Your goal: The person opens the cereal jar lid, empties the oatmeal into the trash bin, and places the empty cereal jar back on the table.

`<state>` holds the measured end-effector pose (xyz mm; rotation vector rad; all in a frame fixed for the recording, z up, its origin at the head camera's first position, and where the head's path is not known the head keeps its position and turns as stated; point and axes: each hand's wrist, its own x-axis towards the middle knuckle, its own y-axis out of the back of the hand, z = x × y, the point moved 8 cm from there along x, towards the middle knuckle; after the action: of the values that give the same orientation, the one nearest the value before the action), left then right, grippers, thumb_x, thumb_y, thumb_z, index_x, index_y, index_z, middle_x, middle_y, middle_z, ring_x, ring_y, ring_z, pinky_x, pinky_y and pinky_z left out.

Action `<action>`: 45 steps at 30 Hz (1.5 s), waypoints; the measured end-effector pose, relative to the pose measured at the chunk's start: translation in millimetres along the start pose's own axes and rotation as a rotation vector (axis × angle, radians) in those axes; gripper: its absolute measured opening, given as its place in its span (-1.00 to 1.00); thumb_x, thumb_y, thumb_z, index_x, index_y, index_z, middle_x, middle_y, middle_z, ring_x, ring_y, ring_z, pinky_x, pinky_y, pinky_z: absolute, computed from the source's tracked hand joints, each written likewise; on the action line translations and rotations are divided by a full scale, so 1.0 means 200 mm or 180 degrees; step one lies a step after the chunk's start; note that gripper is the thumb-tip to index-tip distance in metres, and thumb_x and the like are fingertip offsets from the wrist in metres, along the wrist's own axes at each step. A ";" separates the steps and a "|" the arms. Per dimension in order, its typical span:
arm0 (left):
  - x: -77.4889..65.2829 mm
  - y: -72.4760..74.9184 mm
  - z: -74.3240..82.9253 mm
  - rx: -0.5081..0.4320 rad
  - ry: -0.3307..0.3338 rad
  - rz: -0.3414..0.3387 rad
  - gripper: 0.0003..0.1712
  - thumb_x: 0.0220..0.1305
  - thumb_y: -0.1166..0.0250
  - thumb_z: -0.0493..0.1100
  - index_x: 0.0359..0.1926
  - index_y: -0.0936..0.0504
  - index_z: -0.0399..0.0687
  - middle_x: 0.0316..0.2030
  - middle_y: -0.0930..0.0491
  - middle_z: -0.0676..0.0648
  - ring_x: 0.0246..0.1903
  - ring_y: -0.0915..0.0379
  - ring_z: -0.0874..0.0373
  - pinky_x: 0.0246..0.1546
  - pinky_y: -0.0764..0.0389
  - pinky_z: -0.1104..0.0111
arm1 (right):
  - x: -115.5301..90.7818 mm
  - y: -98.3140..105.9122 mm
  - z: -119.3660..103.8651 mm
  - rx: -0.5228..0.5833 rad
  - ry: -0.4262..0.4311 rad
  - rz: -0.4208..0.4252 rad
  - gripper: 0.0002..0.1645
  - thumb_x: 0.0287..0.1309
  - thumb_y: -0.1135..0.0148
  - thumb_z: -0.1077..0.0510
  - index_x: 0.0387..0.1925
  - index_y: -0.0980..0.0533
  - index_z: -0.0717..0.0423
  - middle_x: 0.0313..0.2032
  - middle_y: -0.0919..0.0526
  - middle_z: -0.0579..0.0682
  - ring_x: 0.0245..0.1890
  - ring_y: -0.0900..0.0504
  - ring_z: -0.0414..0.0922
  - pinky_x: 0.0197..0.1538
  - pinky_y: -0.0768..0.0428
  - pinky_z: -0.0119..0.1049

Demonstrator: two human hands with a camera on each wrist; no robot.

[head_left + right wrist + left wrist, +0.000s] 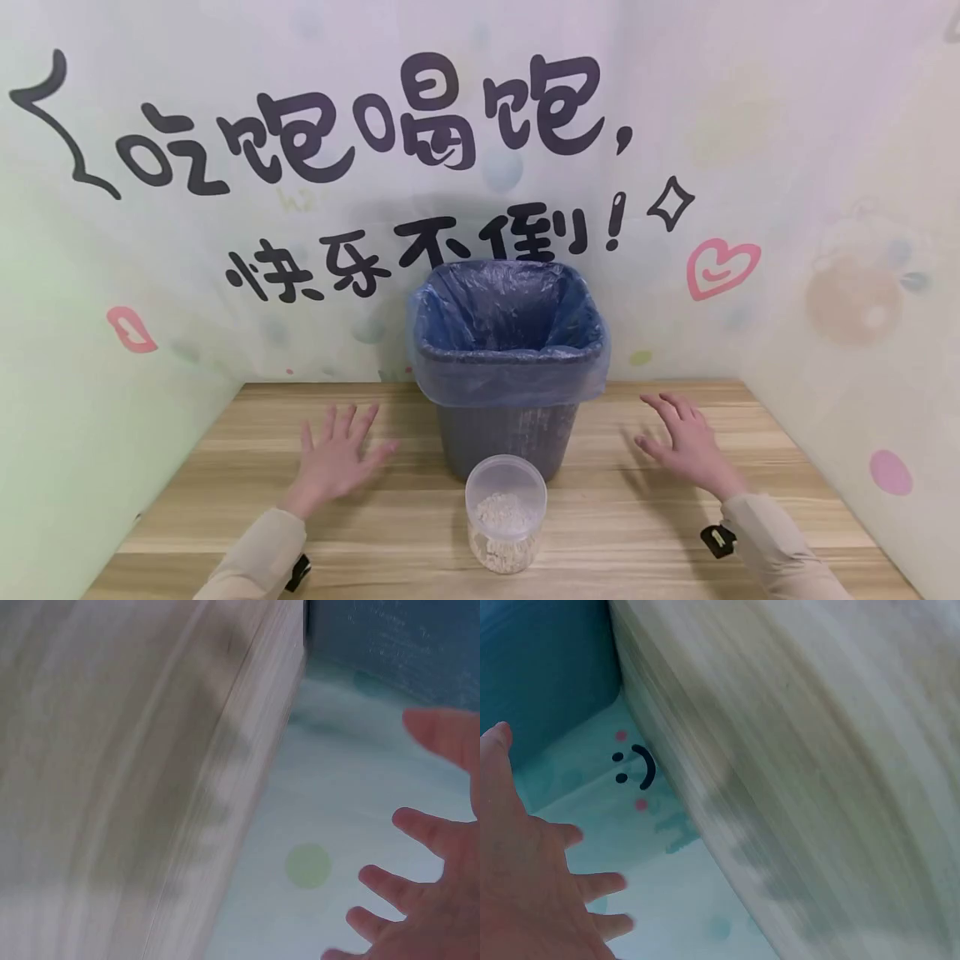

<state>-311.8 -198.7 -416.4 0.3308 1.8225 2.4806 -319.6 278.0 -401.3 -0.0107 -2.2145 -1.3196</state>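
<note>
Left hand [336, 460] above a wooden table [375, 554] — fingers spread, released; at centre, a clear tub [517, 477] of pale powder [502, 512] stands before a grey bin [502, 433] lined with a blue bag [510, 383]; right hand [686, 446] — fingers also apart, released.

Wall [322, 50]: bright, evenly lit
Bag [513, 383]: creases glint
Surface [375, 542]: soft shadow beside right hand [688, 450]
Wrist views: dimmer, bluish, softly focused

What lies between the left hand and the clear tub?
Bare wooden tabletop; the head view shows nothing standing between the left hand and the clear tub.
</note>
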 end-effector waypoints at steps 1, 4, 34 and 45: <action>-0.01 -0.01 0.01 -0.0007 -0.0003 -0.0029 -0.09 0.33 0.01 0.36 0.49 -0.08 -0.07 0.40 0.01 -0.41 0.38 0.32 -0.43 0.17 0.45 -0.39 | 0.00 0.01 -0.02 0.0028 0.0058 0.0057 -0.30 0.03 -0.38 0.13 0.19 -0.37 0.29 0.14 -0.34 0.46 0.12 -0.24 0.46 0.02 -0.18 0.42; -0.02 -0.02 0.02 -0.0006 -0.0012 -0.0077 -0.10 0.33 0.01 0.36 0.47 -0.11 -0.10 0.38 -0.05 -0.43 0.36 0.23 -0.46 0.17 0.38 -0.40 | -0.01 0.02 -0.04 0.0122 0.0135 0.0151 -0.38 0.03 -0.37 0.23 0.13 -0.41 0.34 0.06 -0.43 0.41 0.05 -0.32 0.41 -0.02 -0.29 0.35; -0.12 -0.08 0.33 -0.0157 -0.0651 0.0020 -0.09 0.22 -0.12 0.40 0.37 -0.31 -0.13 0.28 -0.29 -0.37 0.24 -0.19 -0.38 0.15 -0.21 -0.29 | -0.08 -0.02 -0.21 0.0458 0.0326 0.0016 -0.61 0.05 -0.33 0.38 -0.03 -0.50 0.33 -0.13 -0.60 0.14 -0.20 -0.61 0.06 -0.15 -0.60 0.03; -0.16 -0.14 0.39 -0.0308 -0.0861 0.0028 -0.10 0.20 -0.20 0.34 0.38 -0.31 -0.14 0.25 -0.31 -0.39 0.19 -0.24 -0.40 0.16 -0.24 -0.25 | -0.10 -0.06 -0.25 0.0542 0.0462 0.0029 -0.59 0.02 -0.36 0.38 -0.03 -0.53 0.31 -0.14 -0.63 0.10 -0.26 -0.62 -0.01 -0.21 -0.64 -0.11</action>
<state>-268.4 -122.9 -424.7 0.6345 1.5937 2.3803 -283.1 237.1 -402.8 0.1340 -2.1918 -1.0875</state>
